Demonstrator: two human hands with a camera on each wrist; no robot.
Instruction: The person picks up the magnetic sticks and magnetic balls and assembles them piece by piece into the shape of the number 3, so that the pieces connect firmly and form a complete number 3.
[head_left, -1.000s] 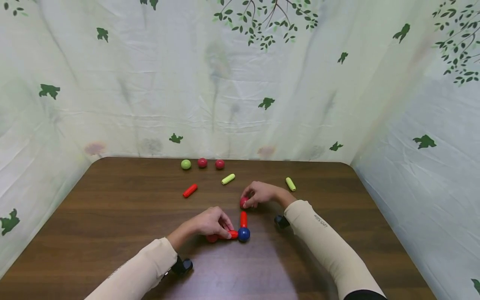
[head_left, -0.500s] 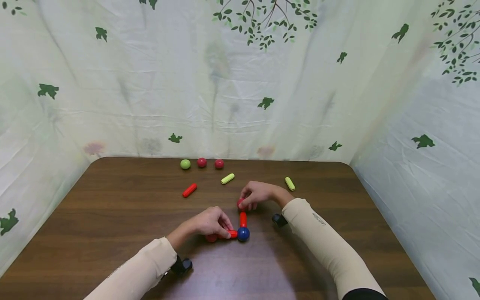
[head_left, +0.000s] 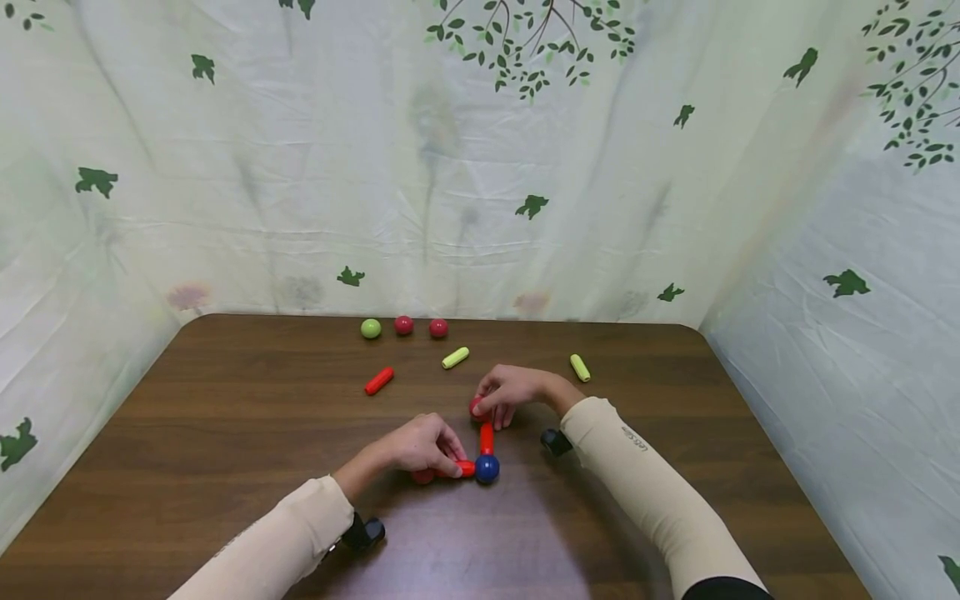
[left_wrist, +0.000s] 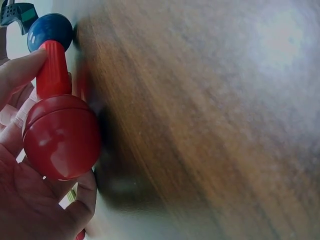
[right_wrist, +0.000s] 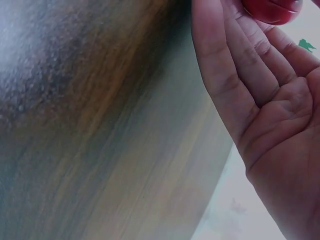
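Note:
My left hand [head_left: 422, 444] pinches a ribbed red rod [left_wrist: 52, 70] low over the table. One end of that rod meets a blue ball [head_left: 487, 468], and a dark red ball [left_wrist: 62, 140] is on the other. From the blue ball a second red rod [head_left: 487, 438] points away toward the back, at a right angle to the first. My right hand [head_left: 516, 390] holds another red ball [head_left: 477, 407] between thumb and fingers, right at this second rod's far end. In the right wrist view only part of the held red ball [right_wrist: 275, 11] shows, at the top.
At the back of the brown table [head_left: 247, 400] sit a green ball [head_left: 371, 328] and two red balls [head_left: 404, 325]. A loose red rod [head_left: 379, 381] and two pale green rods [head_left: 455, 358] lie in front of them. A leaf-patterned cloth [head_left: 480, 208] hangs behind.
My right hand has shifted slightly left with the red ball, its fingers now lower by the upright-pointing rod's far end. The left hand and the joined pieces stay in place.

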